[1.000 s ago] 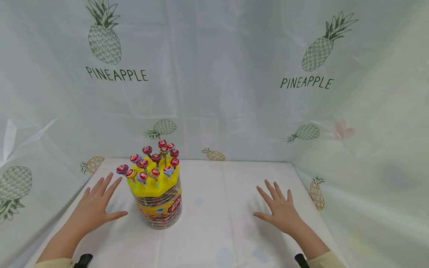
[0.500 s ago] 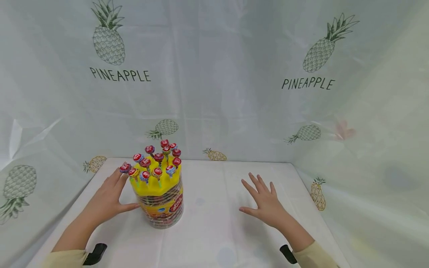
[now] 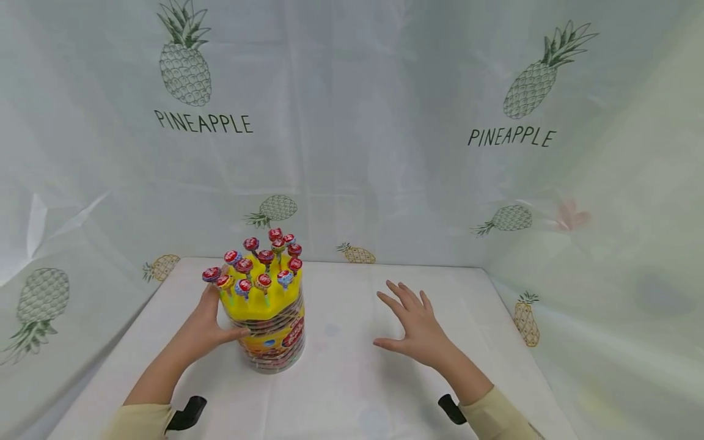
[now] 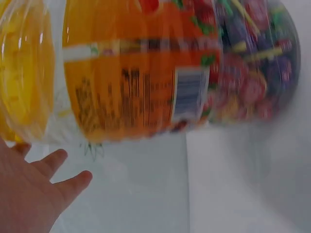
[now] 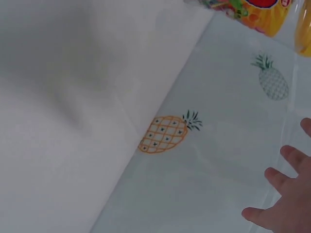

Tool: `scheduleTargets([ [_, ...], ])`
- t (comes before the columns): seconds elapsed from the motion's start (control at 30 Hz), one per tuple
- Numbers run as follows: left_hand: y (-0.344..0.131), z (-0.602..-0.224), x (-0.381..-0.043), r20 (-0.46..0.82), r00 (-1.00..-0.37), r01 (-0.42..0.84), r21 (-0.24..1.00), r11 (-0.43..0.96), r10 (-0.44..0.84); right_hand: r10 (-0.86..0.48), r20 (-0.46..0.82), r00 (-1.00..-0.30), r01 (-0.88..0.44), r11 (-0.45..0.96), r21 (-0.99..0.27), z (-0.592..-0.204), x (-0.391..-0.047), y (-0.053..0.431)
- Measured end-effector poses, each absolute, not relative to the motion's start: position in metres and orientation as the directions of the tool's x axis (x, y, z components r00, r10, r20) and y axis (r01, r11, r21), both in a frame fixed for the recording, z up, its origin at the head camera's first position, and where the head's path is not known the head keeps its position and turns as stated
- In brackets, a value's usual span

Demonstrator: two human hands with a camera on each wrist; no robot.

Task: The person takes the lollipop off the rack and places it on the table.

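A clear jar of lollipops (image 3: 269, 342) stands upright left of the table's middle, with an orange label and a yellow lid (image 3: 261, 302). Several wrapped lollipops (image 3: 244, 266) stick up out of the lid on their sticks. My left hand (image 3: 203, 324) is right at the jar's left side, its thumb over the front and its other fingertips partly hidden behind the lid. Spread fingers (image 4: 73, 187) show beside the jar in the left wrist view. My right hand (image 3: 420, 333) hovers over the table to the jar's right, fingers spread and holding nothing.
The table has a white cover (image 3: 341, 379). Pale plastic sheeting (image 3: 363, 134) with printed pineapples hangs behind it and along both sides. A black strap (image 3: 187, 414) is on the left wrist and another strap (image 3: 452, 409) on the right.
My left hand has moved right, from beside the jar to its side. The right hand has come left, toward the jar. The jar stands where it was, with a slight shift of the view.
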State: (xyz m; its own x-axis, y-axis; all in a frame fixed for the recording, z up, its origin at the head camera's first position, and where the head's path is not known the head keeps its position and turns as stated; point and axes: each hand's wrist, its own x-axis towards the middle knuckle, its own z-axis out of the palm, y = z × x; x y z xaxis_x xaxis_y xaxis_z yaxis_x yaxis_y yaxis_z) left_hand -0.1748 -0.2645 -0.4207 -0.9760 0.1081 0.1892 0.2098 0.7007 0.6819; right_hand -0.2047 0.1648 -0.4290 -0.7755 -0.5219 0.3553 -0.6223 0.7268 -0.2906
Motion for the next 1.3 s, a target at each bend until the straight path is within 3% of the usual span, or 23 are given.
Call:
scheduleTargets([
  [0.23, -0.242, -0.421, -0.175, 0.161, -0.987, 0.133, 0.882, 0.453, -0.024, -0.508, 0.460, -0.728, -0.673, 0.658, -0.339, -0.429, -0.210, 0.144],
  [0.4, -0.228, -0.417, -0.177, 0.090, -0.986, 0.044, 0.953, 0.300, -0.140, -0.438, 0.560, -0.703, -0.706, 0.526, -0.474, -0.426, -0.216, 0.127],
  [0.5, -0.222, -0.418, -0.179, 0.053, -0.979, 0.006, 0.972, 0.235, -0.196, -0.379, 0.566, -0.732, -0.681, 0.423, -0.597, -0.423, -0.218, 0.114],
  [0.67, -0.218, -0.421, -0.178, 0.029, -0.968, -0.020, 0.981, 0.192, -0.248, -0.328, 0.487, -0.809, -0.575, 0.272, -0.772, -0.419, -0.218, 0.093],
  [0.77, -0.216, -0.422, -0.176, 0.019, -0.968, -0.028, 0.983, 0.182, -0.252, -0.325, 0.480, -0.815, -0.551, 0.176, -0.816, -0.414, -0.221, 0.079],
  [1.03, -0.216, -0.426, -0.179, 0.045, -0.959, -0.010, 0.981, 0.192, -0.279, -0.410, 0.460, -0.788, -0.430, -0.169, -0.887, -0.391, -0.243, 0.045],
  [1.3, -0.216, -0.429, -0.181, 0.068, -0.953, 0.018, 0.985, 0.171, -0.294, -0.570, 0.445, -0.690, -0.347, -0.279, -0.895, -0.377, -0.269, 0.021],
])
